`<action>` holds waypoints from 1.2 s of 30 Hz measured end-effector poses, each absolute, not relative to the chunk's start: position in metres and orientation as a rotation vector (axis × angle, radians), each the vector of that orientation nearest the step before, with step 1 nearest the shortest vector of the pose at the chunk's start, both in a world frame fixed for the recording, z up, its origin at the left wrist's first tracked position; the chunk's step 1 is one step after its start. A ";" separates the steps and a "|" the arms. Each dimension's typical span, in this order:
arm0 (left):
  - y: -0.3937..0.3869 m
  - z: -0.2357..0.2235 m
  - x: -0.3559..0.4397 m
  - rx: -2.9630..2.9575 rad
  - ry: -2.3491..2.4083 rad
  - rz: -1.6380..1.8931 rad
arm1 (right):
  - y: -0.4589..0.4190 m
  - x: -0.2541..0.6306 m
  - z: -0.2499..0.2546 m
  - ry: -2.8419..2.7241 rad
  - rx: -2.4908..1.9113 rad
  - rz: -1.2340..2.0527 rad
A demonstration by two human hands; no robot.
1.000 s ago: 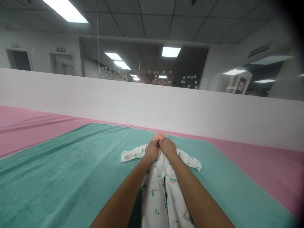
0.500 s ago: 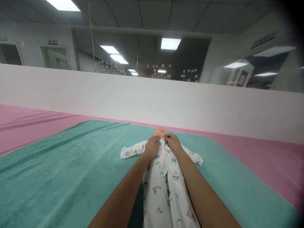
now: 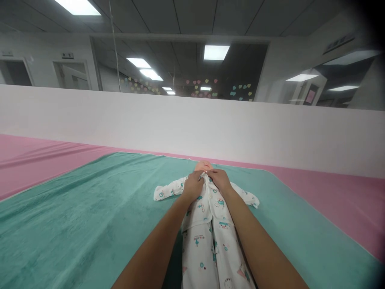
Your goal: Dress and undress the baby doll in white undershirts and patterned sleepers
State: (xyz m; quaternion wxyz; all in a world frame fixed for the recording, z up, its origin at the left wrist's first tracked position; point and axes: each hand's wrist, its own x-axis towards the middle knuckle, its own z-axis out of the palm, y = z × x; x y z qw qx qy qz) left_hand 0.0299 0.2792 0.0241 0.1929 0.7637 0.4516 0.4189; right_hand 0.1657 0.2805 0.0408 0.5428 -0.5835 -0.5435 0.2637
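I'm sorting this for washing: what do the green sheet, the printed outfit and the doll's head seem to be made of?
Green sheet: matte fabric, perhaps plush, given its mottled nap and broad folds. Printed outfit: matte cloth, possibly cotton, as it creases softly down the front. Doll's head: probably smooth plastic or vinyl, from its even pinkish surface, though too small to be sure.

Dressed doll (image 3: 207, 210) on teal blanket (image 3: 105, 212)

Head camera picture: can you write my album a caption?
Left hand and right hand touch the white printed cloth outfit on a pink-headed doll lying on teal fabric.
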 end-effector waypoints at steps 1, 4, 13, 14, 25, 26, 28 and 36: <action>0.279 0.024 0.030 2.159 1.258 1.180 | 0.280 0.166 0.041 -1.288 -1.388 0.625; 0.280 0.023 0.031 2.172 1.266 1.188 | 0.280 0.166 0.040 -1.290 -1.391 0.623; 0.278 0.026 0.032 2.216 1.351 1.204 | 0.283 0.173 0.040 -1.374 -1.411 0.619; 0.276 0.027 0.032 2.236 1.360 1.207 | 0.284 0.174 0.040 -1.382 -1.418 0.614; 0.275 0.029 0.034 2.307 1.189 1.327 | 0.283 0.175 0.038 -1.389 -1.398 0.658; 0.275 0.030 0.035 2.306 1.179 1.323 | 0.282 0.175 0.038 -1.379 -1.391 0.671; 0.275 0.031 0.035 2.282 1.185 1.305 | 0.281 0.175 0.037 -1.361 -1.376 0.701; 0.273 0.040 0.032 2.159 1.149 1.189 | 0.284 0.180 0.035 -1.306 -1.310 0.862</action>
